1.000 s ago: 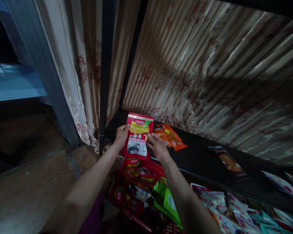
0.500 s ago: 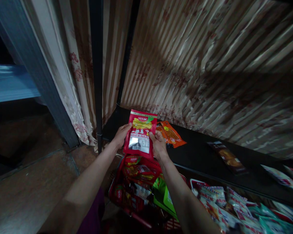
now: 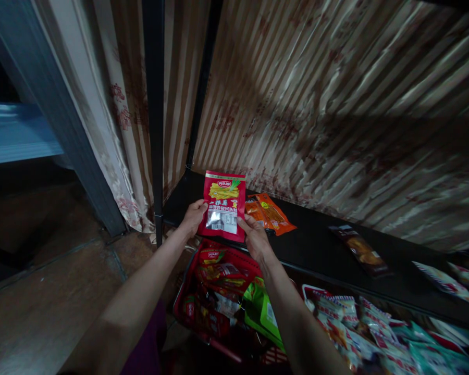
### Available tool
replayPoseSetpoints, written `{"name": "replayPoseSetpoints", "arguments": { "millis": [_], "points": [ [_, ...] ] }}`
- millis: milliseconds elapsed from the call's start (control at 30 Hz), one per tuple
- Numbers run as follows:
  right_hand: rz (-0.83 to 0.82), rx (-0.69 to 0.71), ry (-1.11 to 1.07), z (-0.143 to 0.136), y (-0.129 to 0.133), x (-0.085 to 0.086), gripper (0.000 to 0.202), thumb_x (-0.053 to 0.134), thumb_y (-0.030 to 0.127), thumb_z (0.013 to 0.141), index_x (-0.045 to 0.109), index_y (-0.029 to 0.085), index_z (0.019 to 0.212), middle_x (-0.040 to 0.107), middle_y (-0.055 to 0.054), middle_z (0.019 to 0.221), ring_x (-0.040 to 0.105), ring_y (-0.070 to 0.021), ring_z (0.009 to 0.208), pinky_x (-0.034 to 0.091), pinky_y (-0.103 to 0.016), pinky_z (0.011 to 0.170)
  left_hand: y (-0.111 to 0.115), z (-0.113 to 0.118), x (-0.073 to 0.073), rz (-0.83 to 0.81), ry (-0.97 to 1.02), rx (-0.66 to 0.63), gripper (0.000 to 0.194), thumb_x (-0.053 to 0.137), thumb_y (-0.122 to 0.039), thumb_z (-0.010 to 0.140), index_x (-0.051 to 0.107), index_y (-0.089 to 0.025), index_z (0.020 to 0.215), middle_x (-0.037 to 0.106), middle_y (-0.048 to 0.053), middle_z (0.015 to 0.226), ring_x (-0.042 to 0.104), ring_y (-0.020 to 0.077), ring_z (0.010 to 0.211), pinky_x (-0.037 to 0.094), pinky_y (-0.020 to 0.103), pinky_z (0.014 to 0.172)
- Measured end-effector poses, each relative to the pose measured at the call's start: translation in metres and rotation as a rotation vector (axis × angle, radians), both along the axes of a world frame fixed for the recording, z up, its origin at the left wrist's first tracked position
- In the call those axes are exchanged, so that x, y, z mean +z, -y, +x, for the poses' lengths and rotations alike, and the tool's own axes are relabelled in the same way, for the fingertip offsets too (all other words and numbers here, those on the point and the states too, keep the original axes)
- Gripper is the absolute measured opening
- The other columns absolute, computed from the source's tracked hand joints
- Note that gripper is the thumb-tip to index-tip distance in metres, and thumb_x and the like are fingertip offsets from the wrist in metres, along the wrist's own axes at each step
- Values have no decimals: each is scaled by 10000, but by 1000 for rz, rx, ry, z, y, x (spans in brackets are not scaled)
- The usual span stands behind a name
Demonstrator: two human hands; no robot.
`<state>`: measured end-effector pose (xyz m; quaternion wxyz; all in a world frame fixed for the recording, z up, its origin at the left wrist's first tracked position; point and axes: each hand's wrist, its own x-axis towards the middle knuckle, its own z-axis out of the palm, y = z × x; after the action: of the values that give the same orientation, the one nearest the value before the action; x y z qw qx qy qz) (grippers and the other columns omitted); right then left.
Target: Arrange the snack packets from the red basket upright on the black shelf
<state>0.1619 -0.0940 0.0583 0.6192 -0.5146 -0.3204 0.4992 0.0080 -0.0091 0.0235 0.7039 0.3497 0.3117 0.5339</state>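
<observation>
A red snack packet (image 3: pixel 223 204) is held by its two side edges over the left end of a black shelf (image 3: pixel 312 245). My left hand (image 3: pixel 195 216) pinches its left edge, and my right hand (image 3: pixel 253 232) grips the lower right edge. Just right of the packet, orange packets (image 3: pixel 275 213) lie on the shelf. Below my hands stands a red basket (image 3: pixel 185 291) with red packets (image 3: pixel 224 273) and a green packet (image 3: pixel 263 312) in it.
A brown packet (image 3: pixel 361 250) lies further right on the shelf. Several colourful packets (image 3: pixel 375 333) fill the lower right. A black post (image 3: pixel 155 125) rises at the shelf's left, and a striped curtain (image 3: pixel 289 104) hangs behind.
Both hands have moved the red packet slightly up and to the left, further over the shelf. More of the basket's upper rim and the orange packets now shows.
</observation>
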Motion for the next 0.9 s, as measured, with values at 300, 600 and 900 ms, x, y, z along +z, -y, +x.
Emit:
{"name": "replayPoseSetpoints", "arguments": {
  "millis": [300,600,900],
  "points": [
    [21,-142,-4,-5,4,-6,339,844,359,464,690,235,739,717,51,730,638,-133,616,524,-247,571,3,-1,6,10,83,-84,344,748,-346,662,646,-152,927,713,45,876,655,187,795,495,308,771],
    [42,-219,-111,-1,1,2,300,831,301,487,676,240,736,707,72,696,618,-100,556,482,-193,461,18,-11,18,37,243,-466,777,778,-138,614,454,-243,1312,647,83,1171,625,256,1058,471,408,940],
    [34,-235,-78,3,6,-7,289,801,307,533,670,245,783,695,51,709,625,-128,578,521,-255,540,15,-9,11,38,249,-481,898,759,-70,595,379,-268,1384,641,79,1206,610,259,1100,446,411,982]
  ]
}}
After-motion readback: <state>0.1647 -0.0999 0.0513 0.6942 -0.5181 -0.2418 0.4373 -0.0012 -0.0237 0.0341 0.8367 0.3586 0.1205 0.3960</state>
